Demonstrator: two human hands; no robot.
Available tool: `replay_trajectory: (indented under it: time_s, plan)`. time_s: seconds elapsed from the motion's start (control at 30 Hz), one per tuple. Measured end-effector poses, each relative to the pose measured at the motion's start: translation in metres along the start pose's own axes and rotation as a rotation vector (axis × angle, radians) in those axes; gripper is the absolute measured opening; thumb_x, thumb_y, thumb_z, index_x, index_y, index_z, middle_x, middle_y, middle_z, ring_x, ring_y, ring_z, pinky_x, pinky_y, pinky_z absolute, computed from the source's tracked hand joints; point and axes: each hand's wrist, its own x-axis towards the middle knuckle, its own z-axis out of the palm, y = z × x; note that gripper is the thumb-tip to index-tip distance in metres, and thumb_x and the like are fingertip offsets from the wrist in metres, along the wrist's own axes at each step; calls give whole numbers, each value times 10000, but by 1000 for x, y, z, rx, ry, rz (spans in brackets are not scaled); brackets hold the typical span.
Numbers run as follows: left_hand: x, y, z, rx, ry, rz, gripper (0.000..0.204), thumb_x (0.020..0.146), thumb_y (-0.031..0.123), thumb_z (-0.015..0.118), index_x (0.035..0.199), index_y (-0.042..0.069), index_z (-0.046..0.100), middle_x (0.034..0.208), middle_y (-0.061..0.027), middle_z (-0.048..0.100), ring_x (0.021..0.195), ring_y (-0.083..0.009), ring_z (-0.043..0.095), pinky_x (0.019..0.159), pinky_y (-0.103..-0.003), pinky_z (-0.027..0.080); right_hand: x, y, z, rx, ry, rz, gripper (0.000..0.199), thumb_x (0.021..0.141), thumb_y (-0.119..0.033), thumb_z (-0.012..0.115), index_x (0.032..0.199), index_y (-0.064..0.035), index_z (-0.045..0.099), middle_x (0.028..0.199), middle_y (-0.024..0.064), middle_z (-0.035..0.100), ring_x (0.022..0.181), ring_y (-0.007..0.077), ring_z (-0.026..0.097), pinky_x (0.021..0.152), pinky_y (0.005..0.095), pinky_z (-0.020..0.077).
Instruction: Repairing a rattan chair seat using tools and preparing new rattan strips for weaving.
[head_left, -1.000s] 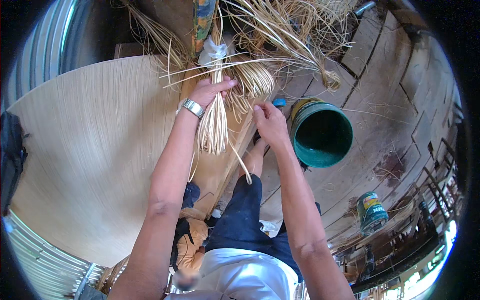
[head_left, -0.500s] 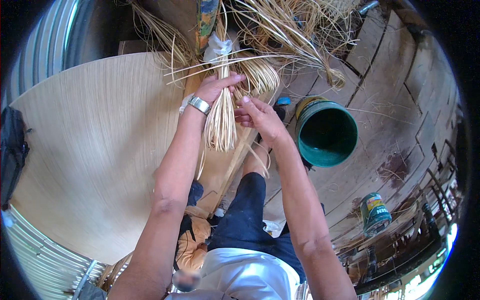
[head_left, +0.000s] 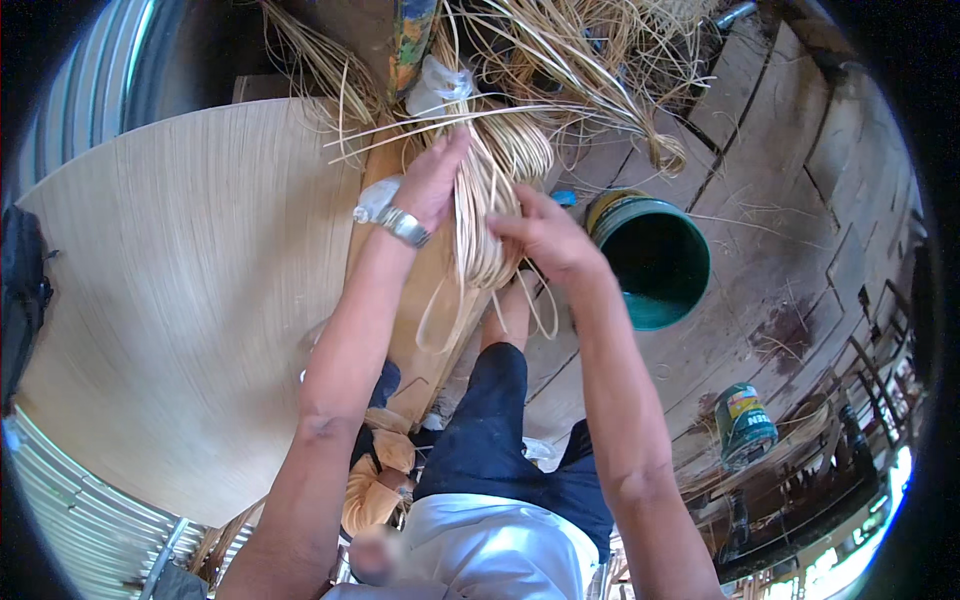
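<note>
A bundle of pale rattan strips hangs down in loops over a wooden board, its upper end by a white plastic wrap. My left hand, with a metal watch at the wrist, lies against the bundle's left side, fingers stretched out and not wrapped round it. On the other side, my right hand touches the strips with thumb and fingers apart, slightly blurred. A few loose loops stick out below the bundle. Just behind it sits a second coiled bundle.
A large round wooden panel fills the left side. To the right, a dark green bucket stands on the plank floor, and a small green can lies farther right. More loose strips are heaped at the far side.
My left hand has loosened from around the bundle and now lies flat along it. The bundle has spread wider and shifted right, and my right hand has moved slightly right with it.
</note>
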Motion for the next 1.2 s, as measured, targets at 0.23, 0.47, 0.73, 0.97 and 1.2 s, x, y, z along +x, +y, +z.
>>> replay_trajectory:
  time_s: [0.23, 0.47, 0.73, 0.97, 1.2]
  plan:
    - [-70, 3, -7, 128, 232, 173, 378, 1027, 316, 605, 1296, 51, 589, 1247, -91, 673, 1156, -175, 628, 1017, -343, 487, -8, -9, -36, 576, -92, 83, 389, 947, -46, 634, 1313, 35, 529, 1142, 118, 691, 1008, 203, 704, 895, 346, 584]
    - [-129, -27, 42, 613, 184, 236, 322, 944, 92, 707, 1229, -12, 597, 1089, -71, 705, 987, -100, 648, 866, -269, 524, -12, -1, 1, 406, -21, 40, 448, 959, -147, 676, 1345, 16, 516, 1129, 86, 686, 968, 167, 690, 847, 330, 569]
    - [-131, -37, 3, 234, 121, 120, 304, 984, 74, 644, 1272, -10, 595, 1147, -62, 704, 1007, -107, 665, 909, -271, 529, -23, 10, 0, 379, 18, 22, 399, 1005, -170, 631, 1354, -5, 531, 1155, 69, 683, 1016, 164, 686, 885, 328, 572]
    - [-131, -43, -5, 71, 94, 112, 322, 983, 62, 635, 1290, -18, 575, 1202, -81, 691, 1078, -125, 657, 980, -289, 506, -26, 13, 4, 348, 62, 25, 420, 988, -173, 650, 1344, 24, 546, 1119, 95, 690, 953, 181, 684, 854, 325, 550]
    - [-130, -50, -4, 57, 94, 111, 320, 961, 37, 656, 1266, -20, 577, 1174, -86, 697, 1044, -132, 668, 951, -296, 527, -34, 18, 5, 335, 109, 2, 437, 983, -174, 658, 1342, 42, 536, 1109, 106, 690, 949, 185, 692, 858, 326, 547]
